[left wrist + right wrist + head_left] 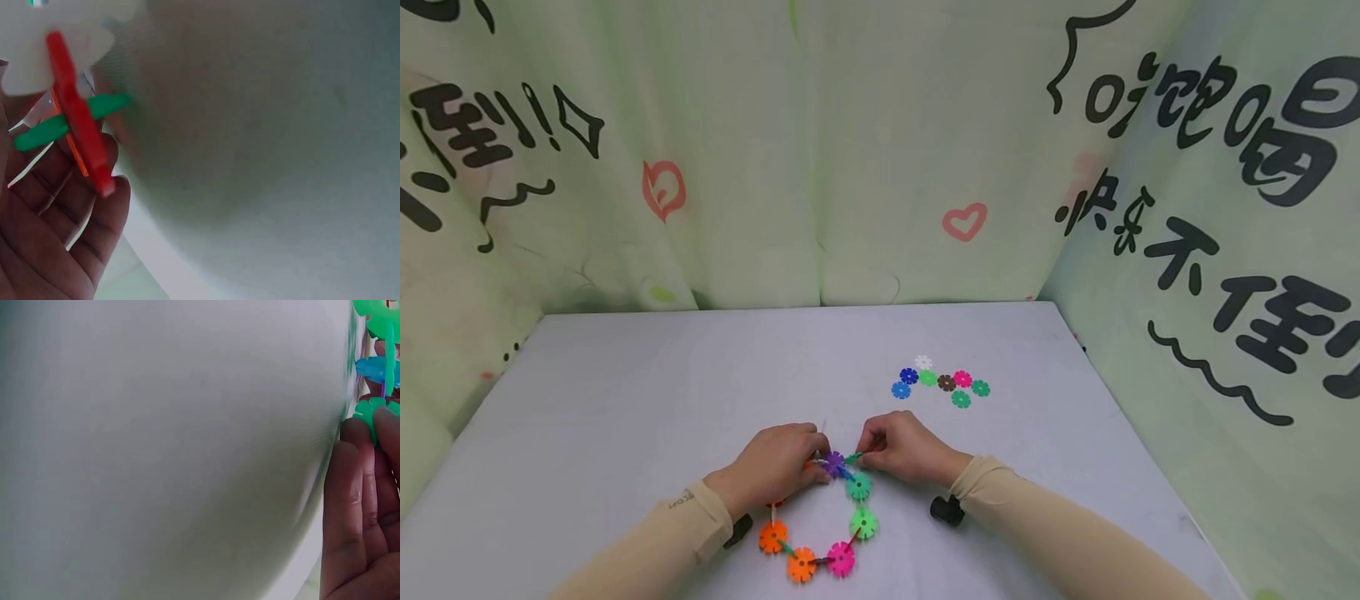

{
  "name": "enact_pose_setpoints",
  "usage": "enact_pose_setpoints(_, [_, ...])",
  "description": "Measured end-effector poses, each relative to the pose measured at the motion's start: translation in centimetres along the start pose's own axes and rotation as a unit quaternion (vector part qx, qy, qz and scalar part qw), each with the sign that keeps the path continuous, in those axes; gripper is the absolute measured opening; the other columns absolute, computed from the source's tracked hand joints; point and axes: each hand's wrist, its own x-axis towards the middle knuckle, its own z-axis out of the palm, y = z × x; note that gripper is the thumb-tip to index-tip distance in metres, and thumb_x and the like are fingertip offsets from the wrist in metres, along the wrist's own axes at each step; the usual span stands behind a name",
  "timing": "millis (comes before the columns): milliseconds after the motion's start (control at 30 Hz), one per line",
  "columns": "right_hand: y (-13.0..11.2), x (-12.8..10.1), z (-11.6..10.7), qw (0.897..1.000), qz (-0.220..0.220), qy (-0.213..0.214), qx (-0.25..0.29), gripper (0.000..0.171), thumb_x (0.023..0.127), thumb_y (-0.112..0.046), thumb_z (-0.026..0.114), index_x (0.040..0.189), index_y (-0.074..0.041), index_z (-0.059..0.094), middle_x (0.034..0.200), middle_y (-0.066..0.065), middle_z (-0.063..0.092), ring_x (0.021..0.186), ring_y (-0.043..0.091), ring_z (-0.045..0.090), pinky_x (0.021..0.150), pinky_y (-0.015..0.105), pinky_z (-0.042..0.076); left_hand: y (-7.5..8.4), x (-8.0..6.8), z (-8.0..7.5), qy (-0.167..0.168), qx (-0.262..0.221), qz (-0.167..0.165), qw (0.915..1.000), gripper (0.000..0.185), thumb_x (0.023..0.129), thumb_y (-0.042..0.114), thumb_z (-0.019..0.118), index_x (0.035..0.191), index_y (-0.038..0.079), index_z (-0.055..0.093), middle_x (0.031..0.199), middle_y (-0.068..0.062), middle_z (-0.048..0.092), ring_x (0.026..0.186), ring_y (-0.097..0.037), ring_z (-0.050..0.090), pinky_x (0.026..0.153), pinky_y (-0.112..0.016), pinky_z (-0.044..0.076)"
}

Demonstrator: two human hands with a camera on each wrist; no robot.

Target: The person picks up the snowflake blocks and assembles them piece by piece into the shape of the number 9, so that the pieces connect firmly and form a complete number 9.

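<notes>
Toothed plastic snowflake discs are slotted together into a ring, with orange discs (802,565), a pink disc (841,559) and light green discs (863,522) along its near and right sides. At the far side my left hand (772,465) grips the ring beside a purple disc (832,463). My right hand (904,447) pinches a green disc (365,414) between thumb and fingers, where it meets the purple one, close to a blue disc (372,367). In the left wrist view, a red disc (80,119) crossed by a green disc (111,104) stands by the left fingers.
Farther back on the white table (662,375) lies a loose group of several discs, among them a white disc (923,362), a brown disc (946,382) and a blue disc (901,390). A printed pale green curtain (865,150) surrounds the table's back and sides.
</notes>
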Motion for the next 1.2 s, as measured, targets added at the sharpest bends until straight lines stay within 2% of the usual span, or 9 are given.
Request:
enact_pose_setpoints(233, [-0.1, 0.0, -0.1, 1.0, -0.009, 0.0, -0.004, 0.014, 0.084, -0.007, 0.08, 0.082, -0.017, 0.071, 0.076, -0.015, 0.066, 0.07, 0.004, 0.059, 0.067, 0.024, 0.052, 0.0, 0.0, 0.0, 0.001, -0.012, -0.006, 0.9999, 0.026, 0.084, 0.036, 0.08, 0.096, 0.014, 0.072, 0.081, 0.01, 0.056, 0.069, -0.005, 0.051, 0.066, -0.027, 0.05])
enact_pose_setpoints(600, [-0.5, 0.2, 0.1, 1.0, -0.005, -0.007, -0.014, 0.012, 0.083, -0.008, 0.081, 0.08, -0.017, 0.074, 0.074, -0.015, 0.066, 0.071, 0.004, 0.059, 0.067, 0.024, 0.052, 0.1, 0.3, 0.3, 0.002, -0.019, 0.004, 0.9998, 0.025, 0.084, 0.033, 0.08, 0.096, 0.012, 0.073, 0.084, 0.008, 0.061, 0.073, -0.006, 0.054, 0.072, -0.029, 0.052])
enact_pose_setpoints(867, [-0.6, 0.5, 0.3, 1.0, -0.007, -0.006, -0.017, 0.014, 0.081, -0.01, 0.084, 0.077, -0.019, 0.074, 0.071, -0.017, 0.066, 0.07, 0.003, 0.059, 0.064, 0.023, 0.051, 0.0, 0.5, 0.4, 0.002, -0.019, 0.008, 0.9998, 0.025, 0.084, 0.033, 0.08, 0.095, 0.011, 0.074, 0.082, 0.009, 0.059, 0.071, -0.005, 0.052, 0.071, -0.028, 0.051])
enact_pose_setpoints(1000, [-0.5, 0.4, 0.3, 1.0, -0.005, -0.023, -0.006, 0.014, 0.083, -0.009, 0.082, 0.08, -0.019, 0.072, 0.074, -0.016, 0.066, 0.07, 0.003, 0.06, 0.067, 0.022, 0.052, 0.0, 0.2, 0.4, -0.001, -0.026, 0.002, 0.9997, 0.025, 0.084, 0.032, 0.081, 0.096, 0.011, 0.074, 0.082, 0.01, 0.058, 0.071, -0.005, 0.051, 0.07, -0.027, 0.051])
enact_pose_setpoints(1200, [0.2, -0.2, -0.7, 0.999, 0.002, -0.036, -0.008, 0.018, 0.085, -0.005, 0.079, 0.096, -0.018, 0.073, 0.086, -0.013, 0.067, 0.074, 0.005, 0.062, 0.071, 0.023, 0.053, 0.2, 0.1, 0.1, 0.001, -0.033, -0.001, 0.9995, 0.024, 0.084, 0.032, 0.082, 0.095, 0.012, 0.073, 0.08, 0.009, 0.056, 0.068, -0.005, 0.048, 0.066, -0.026, 0.049])
